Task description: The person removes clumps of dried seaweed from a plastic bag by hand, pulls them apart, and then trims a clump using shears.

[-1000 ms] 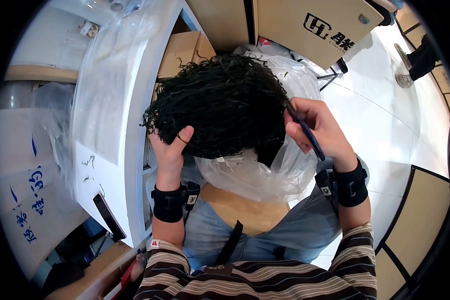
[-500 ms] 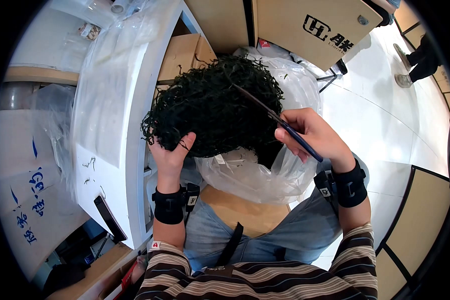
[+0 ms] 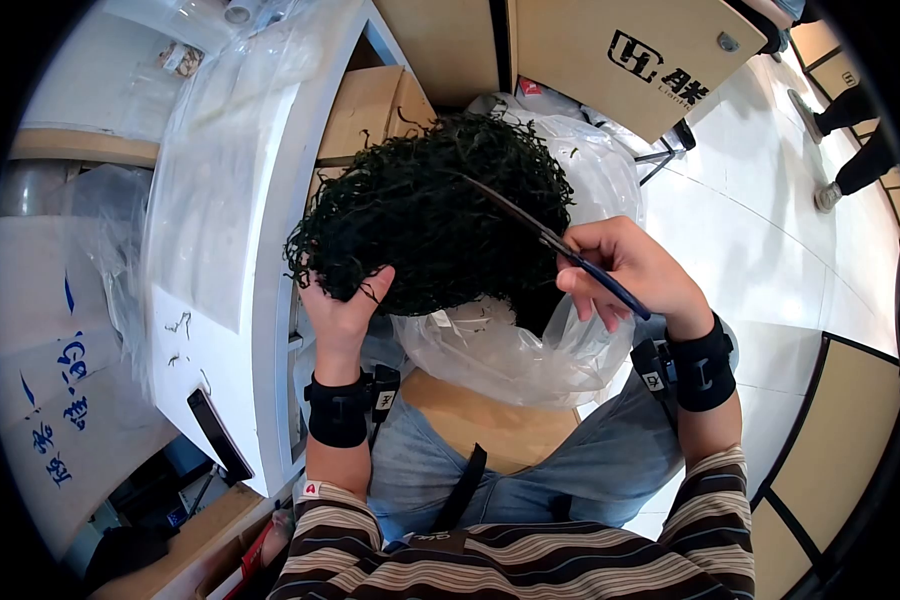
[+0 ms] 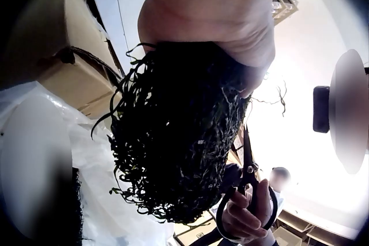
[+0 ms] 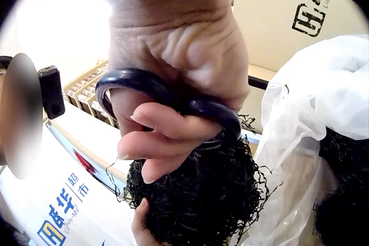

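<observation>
Counter edge: the white counter (image 3: 245,390) ends just left of the left hand, so room on that side is tight; a phone (image 3: 218,432) and dark scraps (image 3: 178,325) lie on it.
Box: cardboard box (image 3: 355,110) stands ahead of the left hand, past the strands' far left edge.
Left grip: left hand (image 3: 340,305) clasps the black strands at their near left edge, thumb on the near side; remaining fingers hidden behind.
Strands: black curly strands (image 3: 430,215), a bulky mass with a frayed outline, reach from the left hand rightward to just beside the right hand.
Bag: clear plastic bag (image 3: 500,365) spreads below and between both hands; more dark material shows inside.
Scissors: the scissors (image 3: 560,240) slant ahead and left from the right hand, blades together, crossing before the strands; contact cannot be told.
Right grip: right hand (image 3: 635,270) has its digits curled through and around the scissor loops.
Open room: pale floor (image 3: 760,230) runs wide to the right of the right hand; a bystander's legs (image 3: 855,135) stand well apart, farther right.
</observation>
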Demonstrator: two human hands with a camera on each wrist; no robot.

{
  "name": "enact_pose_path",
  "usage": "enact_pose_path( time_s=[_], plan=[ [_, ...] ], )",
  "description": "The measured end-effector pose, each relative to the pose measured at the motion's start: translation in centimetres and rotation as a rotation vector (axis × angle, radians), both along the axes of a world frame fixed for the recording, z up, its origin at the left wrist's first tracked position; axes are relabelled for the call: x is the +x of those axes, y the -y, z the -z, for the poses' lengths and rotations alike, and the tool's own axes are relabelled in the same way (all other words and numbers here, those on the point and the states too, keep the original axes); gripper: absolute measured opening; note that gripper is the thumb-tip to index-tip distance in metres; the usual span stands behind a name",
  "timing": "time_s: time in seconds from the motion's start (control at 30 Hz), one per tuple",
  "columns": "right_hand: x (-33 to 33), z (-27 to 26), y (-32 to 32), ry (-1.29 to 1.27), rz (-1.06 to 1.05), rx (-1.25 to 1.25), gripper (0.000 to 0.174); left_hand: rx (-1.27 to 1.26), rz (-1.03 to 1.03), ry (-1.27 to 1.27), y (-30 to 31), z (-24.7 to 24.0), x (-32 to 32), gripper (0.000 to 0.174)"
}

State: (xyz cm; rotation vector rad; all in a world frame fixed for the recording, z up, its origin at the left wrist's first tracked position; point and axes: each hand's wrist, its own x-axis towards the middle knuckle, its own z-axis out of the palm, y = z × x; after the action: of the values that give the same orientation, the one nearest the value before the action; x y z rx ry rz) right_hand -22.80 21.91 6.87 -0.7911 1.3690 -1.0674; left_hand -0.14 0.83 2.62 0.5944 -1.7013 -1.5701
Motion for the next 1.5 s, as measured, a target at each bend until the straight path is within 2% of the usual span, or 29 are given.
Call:
enact_pose_path(
  time_s=[0.2, 0.3, 0.37, 0.4, 0.47, 0.5, 0.53, 0.6, 0.63, 0.8, 0.93, 1.1, 1.17, 1.23, 1.27, 1.33, 1.37, 1.43, 1.5],
  plan=[
    [0.1, 0.1, -0.1, -0.029, 0.008, 0.009, 0.033, -0.009, -0.003, -0.002, -0.1, 0.1, 0.1, 0.041],
    [0.2, 0.1, -0.3, 0.040, 0.088, -0.063, 0.027, -0.045, -0.009, -0.008, 0.0, 0.2, 0.0, 0.041],
    [1.0, 0.5, 0.0, -0.007, 0.367, -0.229, 0.020, 0.131, -0.022, 0.028, -0.9, -0.3, -0.2, 0.037],
    [1.3, 0.8, 0.4, -0.008, 0.371, -0.226, 0.020, 0.133, -0.018, 0.028, -1.2, -0.6, -0.3, 0.037],
    [1.9, 1.5, 1.0, -0.156, 0.612, -0.377, 0.018, -0.111, 0.075, 0.128, -1.8, -1.0, -0.8, 0.033],
    [1.9, 2.0, 1.2, -0.177, 0.641, -0.433, 0.018, 0.032, 0.099, 0.151, -2.4, -1.1, -0.9, 0.030],
    [2.1, 2.1, 1.4, -0.181, 0.649, -0.429, 0.018, 0.035, 0.108, 0.150, -2.7, -1.2, -1.2, 0.030],
    [2.4, 2.3, 1.8, -0.284, 0.654, -0.485, 0.019, -0.117, 0.176, 0.196, -3.0, -1.5, -1.7, 0.028],
    [2.2, 3.0, 1.8, -0.370, 0.640, -0.480, 0.022, -0.116, 0.165, 0.171, -3.3, -1.2, -1.9, 0.027],
    [2.5, 3.4, 2.3, -0.390, 0.670, -0.474, 0.026, -0.090, 0.192, 0.170, -3.8, -1.7, -2.3, 0.025],
    [2.4, 3.0, 2.1, -0.273, 0.621, -0.436, 0.025, -0.157, 0.215, 0.176, -3.6, -1.4, -2.1, 0.024],
    [2.0, 2.7, 2.0, -0.174, 0.587, -0.463, 0.023, -0.126, 0.227, 0.208, -3.1, -1.0, -1.8, 0.024],
    [2.0, 2.4, 1.9, -0.135, 0.638, -0.483, 0.023, -0.108, 0.234, 0.219, -3.0, -1.2, -1.8, 0.024],
    [1.4, 2.3, 1.8, -0.087, 0.721, -0.542, 0.023, -0.122, 0.099, 0.194, -3.3, -1.7, -1.9, 0.031],
    [1.0, 2.4, 1.7, -0.070, 0.765, -0.567, 0.023, -0.121, 0.094, 0.196, -3.1, -1.5, -1.9, 0.031],
    [0.0, 2.4, 1.2, -0.070, 0.783, -0.523, 0.023, -0.062, -0.079, 0.119, -1.9, -0.7, -1.5, 0.040],
    [-0.4, 2.3, 1.1, -0.083, 0.769, -0.472, 0.022, 0.114, -0.074, 0.071, -1.0, 0.0, -1.0, 0.046],
    [-1.3, 2.8, 0.7, -0.093, 0.751, -0.425, 0.020, 0.256, -0.114, 0.003, -0.2, -0.1, -0.8, 0.043],
    [-2.4, 4.5, 0.2, -0.424, 0.700, -0.254, 0.015, 0.306, -0.116, -0.034, 0.2, -0.3, -0.9, 0.043]
  ],
)
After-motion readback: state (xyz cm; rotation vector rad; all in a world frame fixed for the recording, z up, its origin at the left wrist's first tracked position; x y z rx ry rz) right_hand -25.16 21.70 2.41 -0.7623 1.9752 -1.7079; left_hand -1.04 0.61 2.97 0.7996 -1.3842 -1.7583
